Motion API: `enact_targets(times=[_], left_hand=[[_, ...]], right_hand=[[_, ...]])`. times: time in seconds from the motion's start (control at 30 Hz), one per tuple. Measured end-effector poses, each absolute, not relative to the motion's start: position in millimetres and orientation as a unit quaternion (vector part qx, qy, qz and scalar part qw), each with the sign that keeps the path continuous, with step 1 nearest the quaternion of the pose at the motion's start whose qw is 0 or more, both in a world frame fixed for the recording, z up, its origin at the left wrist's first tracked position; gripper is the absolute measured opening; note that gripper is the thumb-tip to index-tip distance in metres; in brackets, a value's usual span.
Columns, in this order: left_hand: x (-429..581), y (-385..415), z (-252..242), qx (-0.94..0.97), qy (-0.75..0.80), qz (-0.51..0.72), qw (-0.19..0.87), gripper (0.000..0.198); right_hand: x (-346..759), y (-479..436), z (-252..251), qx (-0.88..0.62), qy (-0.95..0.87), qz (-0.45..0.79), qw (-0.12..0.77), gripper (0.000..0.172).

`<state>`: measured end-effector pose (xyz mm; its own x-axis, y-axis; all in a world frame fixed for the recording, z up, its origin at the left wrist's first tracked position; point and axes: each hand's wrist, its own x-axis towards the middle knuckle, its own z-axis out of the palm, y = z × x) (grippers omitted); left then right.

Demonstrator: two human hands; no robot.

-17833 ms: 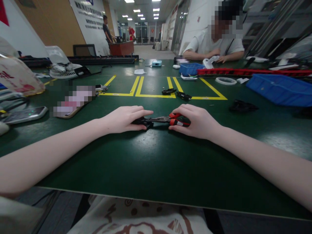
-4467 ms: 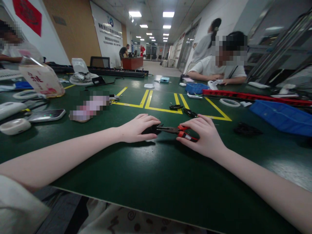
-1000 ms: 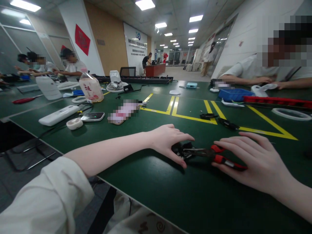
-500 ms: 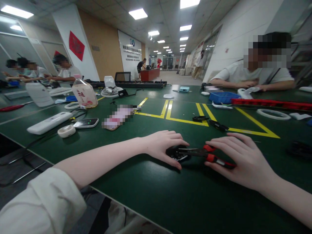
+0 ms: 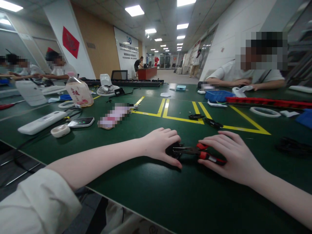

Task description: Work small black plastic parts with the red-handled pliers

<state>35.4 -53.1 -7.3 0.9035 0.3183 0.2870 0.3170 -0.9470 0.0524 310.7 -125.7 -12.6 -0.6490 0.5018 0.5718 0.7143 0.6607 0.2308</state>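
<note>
My left hand [image 5: 162,146] is curled round a small black part [image 5: 172,149] low over the green table [image 5: 151,195]. Red-and-black pliers [image 5: 195,150] lie across from the right, their jaws at that part. My right hand [image 5: 229,156] holds the pliers by the red handles, thumb below and fingers above. The handles are slightly apart. Whether the jaws grip the part cannot be made out. Beyond my hands, two small black pieces [image 5: 196,116] [image 5: 213,123] lie by the yellow tape [image 5: 182,120].
A phone [image 5: 114,116], a white device [image 5: 81,122], a round white case [image 5: 60,131] and a bottle [image 5: 79,91] stand left. Farther back are a small fan [image 5: 106,87] and a blue tray [image 5: 219,96]. A person [image 5: 243,76] sits across at right; black cables [image 5: 293,146] lie right.
The view has shifted a little to the right. The black part now sits deeper between my left fingers, its face turned out of sight, and the pliers' jaws are at it.
</note>
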Motion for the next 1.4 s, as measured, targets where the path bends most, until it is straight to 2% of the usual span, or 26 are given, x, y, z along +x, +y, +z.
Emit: enact_targets(times=[0.33, 0.6, 0.77, 0.87, 1.23, 1.4], left_hand=[[38.2, -60.2, -5.8, 0.973, 0.182, 0.135, -0.039, 0.073], [37.9, -59.2, -7.1, 0.972, 0.188, 0.139, -0.016, 0.072], [35.9, -58.1, -6.2, 0.979, 0.143, 0.146, 0.011, 0.078], [35.3, -56.4, -5.4, 0.982, 0.13, 0.14, 0.016, 0.074], [38.5, -53.2, -6.2, 0.983, 0.107, 0.147, -0.018, 0.071], [38.2, -52.9, -7.4, 0.982, 0.105, 0.155, -0.012, 0.072]], right_hand=[[304.9, -126.8, -9.5, -0.337, -0.887, -0.221, 0.225, 0.038], [302.0, -130.9, -10.1, -0.342, -0.889, -0.199, 0.232, 0.033], [302.7, -130.4, -10.2, -0.35, -0.888, -0.19, 0.23, 0.034], [302.7, -130.9, -7.1, -0.344, -0.891, -0.195, 0.224, 0.033], [311.4, -125.7, -9.9, -0.304, -0.889, -0.256, 0.227, 0.034], [312.0, -125.5, -9.3, -0.304, -0.891, -0.239, 0.24, 0.033]])
